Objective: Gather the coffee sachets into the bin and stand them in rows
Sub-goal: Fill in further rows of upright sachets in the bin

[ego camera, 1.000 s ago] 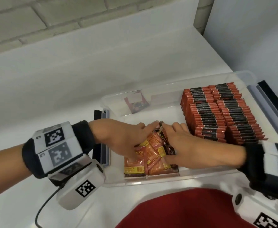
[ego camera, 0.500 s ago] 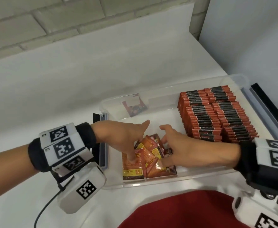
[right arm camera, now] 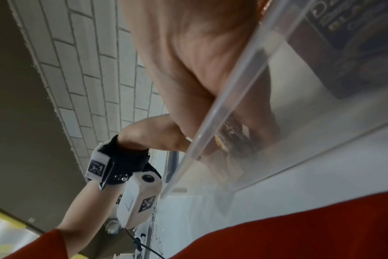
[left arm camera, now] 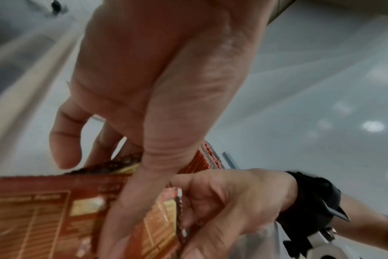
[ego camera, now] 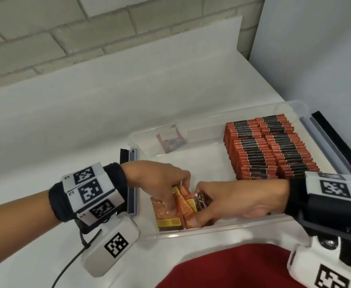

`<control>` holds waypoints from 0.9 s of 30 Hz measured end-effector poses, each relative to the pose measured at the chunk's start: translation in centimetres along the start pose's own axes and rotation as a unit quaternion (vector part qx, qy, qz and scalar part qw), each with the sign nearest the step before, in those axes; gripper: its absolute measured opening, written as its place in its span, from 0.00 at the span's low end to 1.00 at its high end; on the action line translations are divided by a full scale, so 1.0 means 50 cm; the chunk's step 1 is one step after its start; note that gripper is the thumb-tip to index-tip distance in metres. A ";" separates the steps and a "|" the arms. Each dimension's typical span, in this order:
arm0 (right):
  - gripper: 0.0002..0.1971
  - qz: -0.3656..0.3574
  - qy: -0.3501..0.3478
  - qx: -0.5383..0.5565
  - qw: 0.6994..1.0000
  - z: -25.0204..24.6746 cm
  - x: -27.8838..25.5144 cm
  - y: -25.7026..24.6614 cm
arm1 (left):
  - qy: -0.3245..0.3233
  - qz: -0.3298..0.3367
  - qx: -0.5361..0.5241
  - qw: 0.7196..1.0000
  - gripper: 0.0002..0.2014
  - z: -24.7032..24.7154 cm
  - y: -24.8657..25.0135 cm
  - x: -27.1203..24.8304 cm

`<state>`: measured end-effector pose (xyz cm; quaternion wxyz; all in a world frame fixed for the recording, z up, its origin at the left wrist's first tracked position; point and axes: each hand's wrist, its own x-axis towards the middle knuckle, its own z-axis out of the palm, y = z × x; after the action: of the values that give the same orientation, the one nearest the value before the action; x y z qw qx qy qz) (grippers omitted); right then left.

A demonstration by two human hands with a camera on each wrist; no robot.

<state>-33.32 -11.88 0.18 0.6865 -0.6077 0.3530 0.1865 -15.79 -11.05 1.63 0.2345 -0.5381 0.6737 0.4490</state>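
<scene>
Orange, black and clear
Sachets (ego camera: 261, 146) are showing orange-and-black stripes; the clear bin (ego camera: 251, 224) is sitting on a white bench (ego camera: 87, 125).

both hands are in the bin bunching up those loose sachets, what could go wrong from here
1. The loose sachets lie fanned at different angles between the left hand and right hand, so some may slip out or crease when lifted.
2. The standing rows sit close beside the right wrist; a sideways move could topple them.
3. One sachet leans alone at the bin's far wall and could be missed.
</scene>
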 end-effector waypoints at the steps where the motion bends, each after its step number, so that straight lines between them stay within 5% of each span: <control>1: 0.10 -0.005 -0.010 0.013 1.000 -0.001 -0.001 0.001 | 0.001 0.001 -0.020 1.000 0.21 -0.004 -0.001 -0.004; 5: 0.07 -0.051 0.024 0.060 0.997 -0.029 -0.015 -0.012 | 0.046 0.014 -0.145 0.988 0.21 -0.034 -0.008 -0.033; 9: 0.29 -0.115 0.116 0.087 0.983 -0.082 -0.033 -0.034 | 0.133 0.053 -0.267 0.953 0.21 -0.079 -0.005 -0.059; 14: 0.36 -0.207 0.210 0.078 0.952 -0.138 -0.067 -0.085 | 0.205 0.159 -0.422 0.868 0.22 -0.133 0.021 -0.064; 18: 0.36 -0.239 0.239 0.000 0.941 -0.193 -0.107 -0.128 | 0.167 0.229 -0.485 0.827 0.36 -0.168 0.031 -0.045; 21: 0.35 -0.225 0.223 -0.087 0.944 -0.227 -0.127 -0.153 | 0.104 0.263 -0.575 0.768 0.43 -0.192 0.031 -0.021; 27: 0.27 -0.237 0.228 -0.119 0.937 -0.282 -0.109 -0.167 | 0.083 0.316 -0.654 0.683 0.19 -0.210 0.037 0.011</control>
<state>-34.96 -26.15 9.74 0.5344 -0.7773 0.3211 -0.0842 -15.92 -20.28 6.95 -0.3894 -0.3454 0.3560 0.7761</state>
